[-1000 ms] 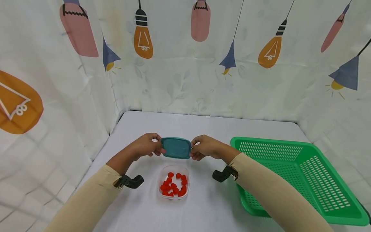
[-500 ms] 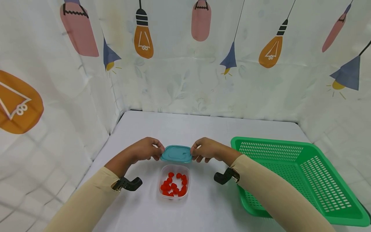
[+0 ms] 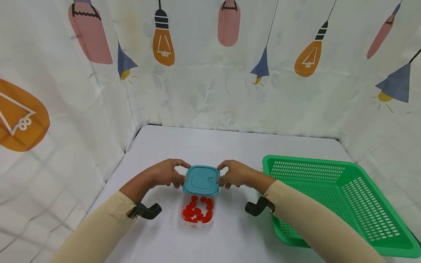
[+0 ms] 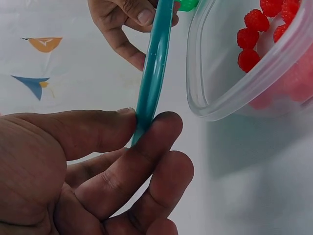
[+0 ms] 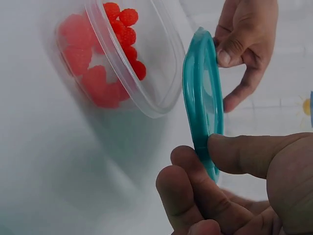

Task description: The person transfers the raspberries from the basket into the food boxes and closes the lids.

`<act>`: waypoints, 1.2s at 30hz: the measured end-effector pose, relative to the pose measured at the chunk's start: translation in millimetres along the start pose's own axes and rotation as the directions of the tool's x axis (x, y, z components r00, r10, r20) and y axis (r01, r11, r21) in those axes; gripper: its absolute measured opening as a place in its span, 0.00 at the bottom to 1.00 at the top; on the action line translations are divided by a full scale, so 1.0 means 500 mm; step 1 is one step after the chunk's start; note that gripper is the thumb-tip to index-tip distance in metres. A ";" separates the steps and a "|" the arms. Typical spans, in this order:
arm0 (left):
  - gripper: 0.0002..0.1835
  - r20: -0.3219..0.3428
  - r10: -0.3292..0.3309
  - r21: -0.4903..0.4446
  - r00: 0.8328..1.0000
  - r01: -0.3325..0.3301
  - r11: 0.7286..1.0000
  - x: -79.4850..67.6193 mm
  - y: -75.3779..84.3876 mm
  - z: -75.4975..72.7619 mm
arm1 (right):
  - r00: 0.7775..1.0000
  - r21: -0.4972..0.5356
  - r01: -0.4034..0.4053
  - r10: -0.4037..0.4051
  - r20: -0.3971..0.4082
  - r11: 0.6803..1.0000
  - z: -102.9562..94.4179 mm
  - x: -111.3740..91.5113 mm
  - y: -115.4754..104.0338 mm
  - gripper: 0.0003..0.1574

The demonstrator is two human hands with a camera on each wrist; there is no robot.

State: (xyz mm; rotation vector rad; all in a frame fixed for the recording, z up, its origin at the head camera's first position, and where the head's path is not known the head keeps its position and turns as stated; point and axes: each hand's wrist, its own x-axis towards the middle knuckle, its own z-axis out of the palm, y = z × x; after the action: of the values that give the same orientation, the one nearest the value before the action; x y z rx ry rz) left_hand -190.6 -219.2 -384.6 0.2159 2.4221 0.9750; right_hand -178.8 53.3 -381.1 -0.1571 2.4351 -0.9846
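Observation:
A teal plastic lid (image 3: 201, 180) is held up between both hands, its front edge overlapping the back of the clear container in the head view. My left hand (image 3: 169, 173) pinches its left edge between thumb and fingers. At the opposite edge my right hand (image 3: 235, 174) grips it the same way, as the right wrist view shows with the lid (image 5: 200, 93) seen edge-on. Below sits the clear plastic container (image 4: 211, 110) with several red raspberries (image 3: 197, 210) lying in it. The lid hides the container's far rim in the head view.
At the right stands a green perforated basket (image 3: 306, 159), partly behind the right forearm. A white cloth covers the table (image 3: 236, 142), and a printed curtain (image 3: 204, 91) hangs behind and along both sides. Each wrist wears a black camera mount (image 3: 148, 211).
Both hands have brought the lid down and nearer, from behind the container to over its back edge. The lid has tilted so more of its top shows. Container and basket stay put.

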 end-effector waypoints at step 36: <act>0.30 -0.036 -0.030 0.106 0.999 0.034 0.994 -0.051 -0.020 0.035 | 0.999 -0.063 0.032 -0.033 -0.012 0.998 0.048 -0.051 0.005 0.34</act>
State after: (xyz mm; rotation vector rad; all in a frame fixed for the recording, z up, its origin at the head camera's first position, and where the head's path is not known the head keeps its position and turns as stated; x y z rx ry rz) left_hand -159.5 -224.4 -391.8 0.1989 2.5037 0.8425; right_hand -144.8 47.4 -386.8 -0.2126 2.4839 -0.9264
